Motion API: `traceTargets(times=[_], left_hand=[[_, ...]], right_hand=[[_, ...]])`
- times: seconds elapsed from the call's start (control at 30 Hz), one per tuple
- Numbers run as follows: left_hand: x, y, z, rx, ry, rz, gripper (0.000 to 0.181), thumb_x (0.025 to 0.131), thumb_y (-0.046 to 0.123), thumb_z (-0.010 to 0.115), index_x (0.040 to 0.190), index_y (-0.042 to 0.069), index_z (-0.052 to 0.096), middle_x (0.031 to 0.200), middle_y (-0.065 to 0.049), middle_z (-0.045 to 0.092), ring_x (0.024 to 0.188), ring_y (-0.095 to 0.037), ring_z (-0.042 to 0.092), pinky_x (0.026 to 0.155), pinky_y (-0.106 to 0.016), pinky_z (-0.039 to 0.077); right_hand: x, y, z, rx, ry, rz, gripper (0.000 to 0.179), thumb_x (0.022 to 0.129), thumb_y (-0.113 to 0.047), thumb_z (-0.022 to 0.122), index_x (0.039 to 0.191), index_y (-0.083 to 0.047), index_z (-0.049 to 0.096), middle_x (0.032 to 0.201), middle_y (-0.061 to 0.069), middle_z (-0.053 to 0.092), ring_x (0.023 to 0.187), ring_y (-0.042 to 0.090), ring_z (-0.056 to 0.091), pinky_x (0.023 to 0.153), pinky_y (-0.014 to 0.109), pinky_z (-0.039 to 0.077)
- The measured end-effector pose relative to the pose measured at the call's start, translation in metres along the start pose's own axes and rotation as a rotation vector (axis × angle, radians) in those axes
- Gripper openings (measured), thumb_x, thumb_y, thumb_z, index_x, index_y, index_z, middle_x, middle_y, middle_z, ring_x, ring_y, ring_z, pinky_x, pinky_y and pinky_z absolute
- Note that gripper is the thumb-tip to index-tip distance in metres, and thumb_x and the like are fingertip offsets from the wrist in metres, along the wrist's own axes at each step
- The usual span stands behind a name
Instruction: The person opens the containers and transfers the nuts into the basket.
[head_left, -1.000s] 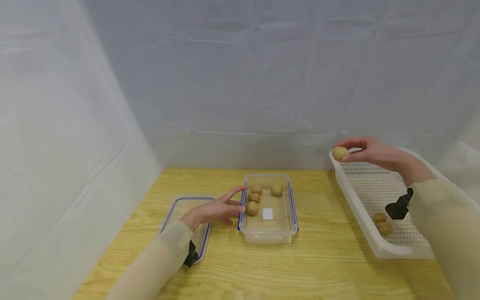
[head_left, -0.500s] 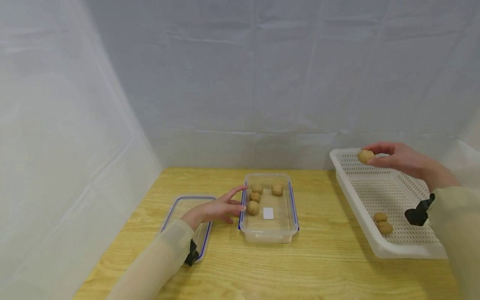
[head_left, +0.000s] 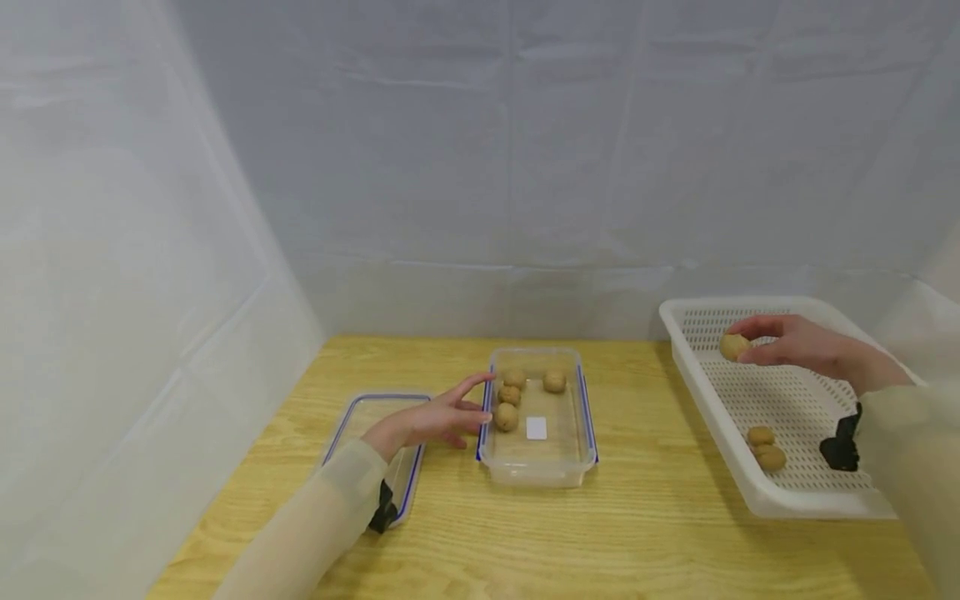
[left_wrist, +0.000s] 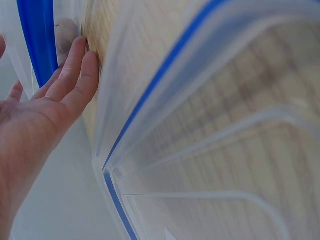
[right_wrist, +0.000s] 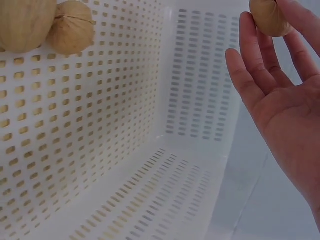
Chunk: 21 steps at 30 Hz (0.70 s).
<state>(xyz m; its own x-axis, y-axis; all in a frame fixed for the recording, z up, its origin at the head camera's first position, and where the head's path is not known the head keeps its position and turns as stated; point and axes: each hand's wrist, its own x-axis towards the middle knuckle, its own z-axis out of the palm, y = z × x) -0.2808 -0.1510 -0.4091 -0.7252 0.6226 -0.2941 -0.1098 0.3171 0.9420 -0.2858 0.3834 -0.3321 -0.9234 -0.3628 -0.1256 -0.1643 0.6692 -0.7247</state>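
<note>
My right hand (head_left: 798,346) pinches a walnut (head_left: 735,347) between thumb and fingers, over the far part of a white perforated basket (head_left: 712,417). The right wrist view also shows that walnut (right_wrist: 270,18) at the fingertips. Two more walnuts (head_left: 768,457) lie on the basket floor near its left wall. With fingers extended, my left hand (head_left: 438,417) rests at the left side of a clear plastic container (head_left: 536,477). Inside this container are several walnuts (head_left: 506,417), most along its left wall and one at the back right. In the left wrist view, the fingers (left_wrist: 82,90) lie beside a blue latch (left_wrist: 37,40).
A clear lid (head_left: 386,398) with a blue seal lies on the wooden table (head_left: 600,542), partly under my left forearm. White sheeting (head_left: 480,167) hangs behind and to the left. A white label (head_left: 536,427) shows on the container's floor.
My right hand, holding the walnut, has moved right from the basket's left rim to over its inside, then sunk lower. The left hand and container have stayed about where they were.
</note>
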Motion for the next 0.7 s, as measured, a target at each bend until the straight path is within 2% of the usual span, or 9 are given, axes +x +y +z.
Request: traceTargets(times=[0.27, 0.37, 0.53, 0.7], left_hand=[[0.001, -0.002, -0.001, -0.014, 0.009, -0.009, 0.073, 0.099, 0.022, 0.058, 0.156, 0.032, 0.013, 0.148, -0.026, 0.031, 0.127, -0.042, 0.045, 0.094, -0.056, 0.043], [0.001, -0.003, -0.001, -0.020, 0.010, -0.009, 0.073, 0.099, 0.022, 0.058, 0.156, 0.031, 0.014, 0.148, -0.027, 0.031, 0.127, -0.043, 0.044, 0.094, -0.056, 0.043], [0.000, -0.004, -0.001, -0.022, 0.010, -0.009, 0.073, 0.098, 0.022, 0.059, 0.155, 0.031, 0.014, 0.149, -0.028, 0.030, 0.127, -0.044, 0.044, 0.095, -0.057, 0.043], [-0.001, -0.002, -0.001, -0.020, 0.007, -0.008, 0.074, 0.098, 0.023, 0.059, 0.156, 0.031, 0.013, 0.149, -0.028, 0.029, 0.128, -0.044, 0.043, 0.095, -0.057, 0.042]], right_hand=[[0.007, 0.013, 0.011, 0.101, -0.095, 0.061, 0.060, 0.095, -0.019, 0.064, 0.142, 0.010, 0.038, 0.142, 0.030, 0.038, 0.115, 0.016, 0.051, 0.091, 0.041, 0.049], [0.008, 0.018, 0.016, 0.107, -0.121, 0.069, 0.059, 0.095, -0.018, 0.064, 0.140, 0.010, 0.040, 0.139, 0.030, 0.040, 0.116, 0.022, 0.052, 0.091, 0.042, 0.048], [0.008, 0.026, 0.025, 0.115, -0.157, 0.058, 0.054, 0.094, -0.016, 0.064, 0.136, 0.010, 0.043, 0.137, 0.031, 0.042, 0.124, 0.042, 0.045, 0.092, 0.046, 0.048], [0.008, 0.030, 0.032, 0.103, -0.174, 0.085, 0.053, 0.093, -0.017, 0.066, 0.134, 0.010, 0.046, 0.138, 0.033, 0.040, 0.126, 0.049, 0.039, 0.093, 0.049, 0.046]])
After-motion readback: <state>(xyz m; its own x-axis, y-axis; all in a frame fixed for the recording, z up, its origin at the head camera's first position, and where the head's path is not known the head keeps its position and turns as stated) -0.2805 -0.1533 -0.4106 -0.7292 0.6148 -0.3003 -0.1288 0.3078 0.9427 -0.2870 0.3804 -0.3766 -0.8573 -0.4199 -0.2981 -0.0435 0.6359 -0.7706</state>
